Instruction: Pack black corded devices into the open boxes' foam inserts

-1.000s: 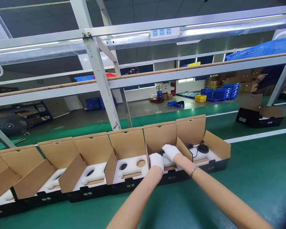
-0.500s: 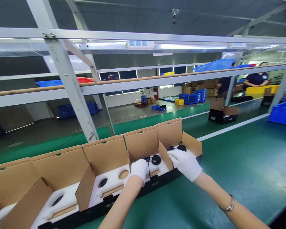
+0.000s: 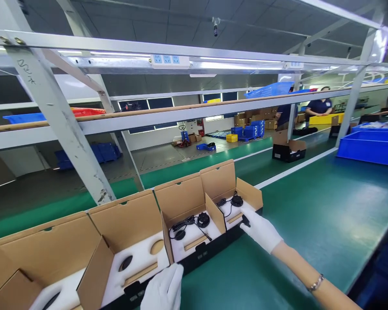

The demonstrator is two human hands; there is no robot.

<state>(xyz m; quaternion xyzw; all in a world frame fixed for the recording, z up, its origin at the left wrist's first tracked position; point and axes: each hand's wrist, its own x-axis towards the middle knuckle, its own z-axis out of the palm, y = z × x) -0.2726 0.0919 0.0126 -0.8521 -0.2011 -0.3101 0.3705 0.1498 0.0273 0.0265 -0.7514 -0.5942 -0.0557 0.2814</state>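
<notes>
My right hand (image 3: pixel 261 230), in a white glove, grips the black front tab (image 3: pixel 245 221) of the rightmost open cardboard box (image 3: pixel 218 178) between thumb and fingers. In that box a black round device (image 3: pixel 236 201) with a cable lies on white foam. The box beside it holds a similar round device (image 3: pixel 203 220), a coiled black cable (image 3: pixel 184 223) and a smaller black disc (image 3: pixel 180 235). My left hand (image 3: pixel 163 288), also gloved, is low in front of the boxes, fingers loosely extended and nothing visible in them. Near it is a box with a foam insert (image 3: pixel 139 260) with round cut-outs.
More open boxes (image 3: pixel 48 249) continue to the left along the green work surface (image 3: pixel 310 206). Behind them rises a metal frame post (image 3: pixel 67 125). Farther right stand another open box (image 3: pixel 287 151) and a blue bin (image 3: pixel 370 146). People (image 3: pixel 320 105) are in the background.
My left hand has withdrawn from the second box from the right, moving down and left, uncovering its cable and disc. My right hand has moved from inside the last box to its front tab.
</notes>
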